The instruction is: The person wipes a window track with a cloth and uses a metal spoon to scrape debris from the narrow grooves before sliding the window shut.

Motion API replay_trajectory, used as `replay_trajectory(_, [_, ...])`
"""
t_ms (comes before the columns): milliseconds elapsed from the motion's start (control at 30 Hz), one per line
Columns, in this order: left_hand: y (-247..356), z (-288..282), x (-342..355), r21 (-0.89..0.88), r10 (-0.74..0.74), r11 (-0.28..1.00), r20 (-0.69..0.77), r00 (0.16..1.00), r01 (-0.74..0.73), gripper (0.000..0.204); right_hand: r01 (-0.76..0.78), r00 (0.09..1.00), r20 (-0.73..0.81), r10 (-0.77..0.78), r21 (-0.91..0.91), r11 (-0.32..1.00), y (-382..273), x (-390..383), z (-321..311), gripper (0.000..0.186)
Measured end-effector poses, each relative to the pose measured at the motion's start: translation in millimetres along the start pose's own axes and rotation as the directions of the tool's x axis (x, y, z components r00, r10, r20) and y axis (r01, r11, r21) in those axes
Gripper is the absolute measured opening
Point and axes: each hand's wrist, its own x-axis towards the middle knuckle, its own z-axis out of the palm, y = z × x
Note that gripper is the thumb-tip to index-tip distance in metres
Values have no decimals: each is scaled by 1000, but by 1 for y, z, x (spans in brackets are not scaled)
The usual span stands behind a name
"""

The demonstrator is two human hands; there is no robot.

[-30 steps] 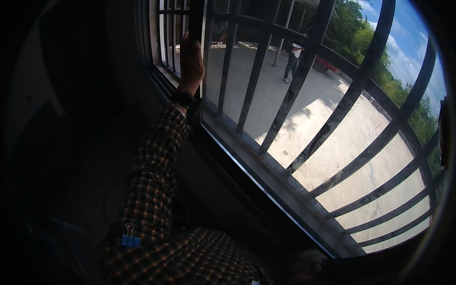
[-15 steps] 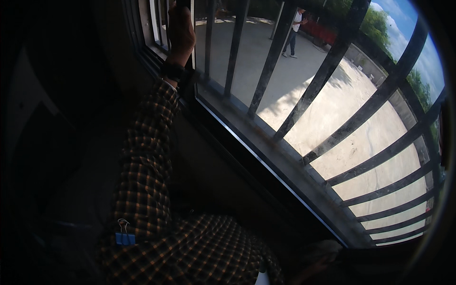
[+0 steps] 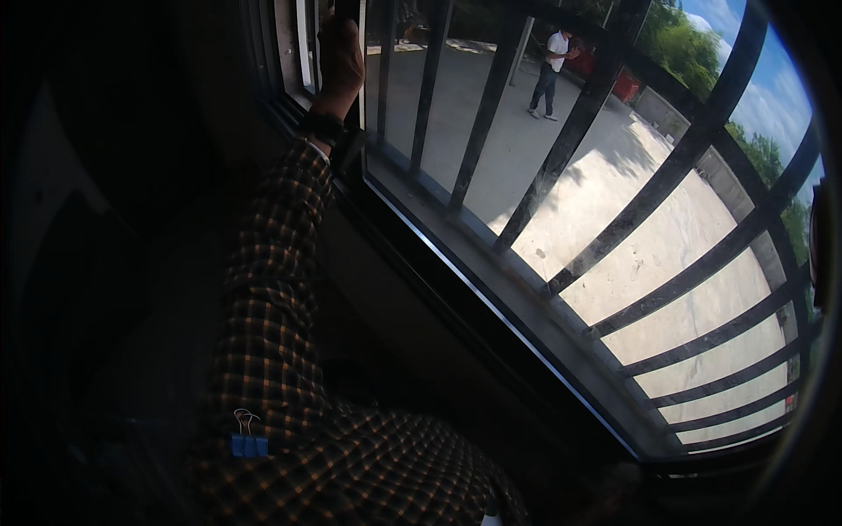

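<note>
"Where was your hand?"

"My left hand point(image 3: 342, 61) was high up, its fingers curled round the dark upright edge of the glazed window sash point(image 3: 351, 7), grasping it. The sash stood at the upper left of the barred window, just left of the main run of bars."

"And the other one?"

"My right hand point(image 3: 621, 480) was only a dim blur beside the lower corner of the frame. I could not tell what state it was in."

"What was on your arm?"

"A black band point(image 3: 324, 130) circled my wrist. Below it ran a dark sleeve checked in orange-brown point(image 3: 272, 254), with a blue binder clip with wire handles point(image 3: 249, 446) lower down."

"And past the hand?"

"A thin, bright metal edge point(image 3: 491, 301) slanted down along the bottom of the window. Above it rose long, dark, flat bars point(image 3: 553, 167)."

"Outside?"

"Beyond the bars lay pale paved ground point(image 3: 605, 184), shaded nearer the left. A person in a white top and dark trousers point(image 3: 558, 51) stood there near something red point(image 3: 624, 86), with green trees point(image 3: 688, 44) and blue sky point(image 3: 785, 83) farther off."
</note>
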Motion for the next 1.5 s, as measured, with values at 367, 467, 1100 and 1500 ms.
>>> replay_trajectory(367, [41, -68, 41, -126, -524, 810, 282, 804, 573, 80, -121, 980, 191, 60, 327, 937, 76, 18, -50, 53])
replay_trajectory(467, [116, -111, 58, -319, -384, 818, 317, 867, 479, 82, -51, 997, 55, 50, 27, 998, 104, 14, -46, 55])
replay_trajectory(1100, [163, -122, 63, -197, -25, 980, 42, 999, 33, 69, 119, 987, 80, -136, 183, 976, -72, -66, 136, 52])
replay_trajectory(1500, [167, -133, 0, -239, -410, 876, 86, 908, 419, 85, 189, 982, 37, -187, -59, 980, -48, -27, 25, 53])
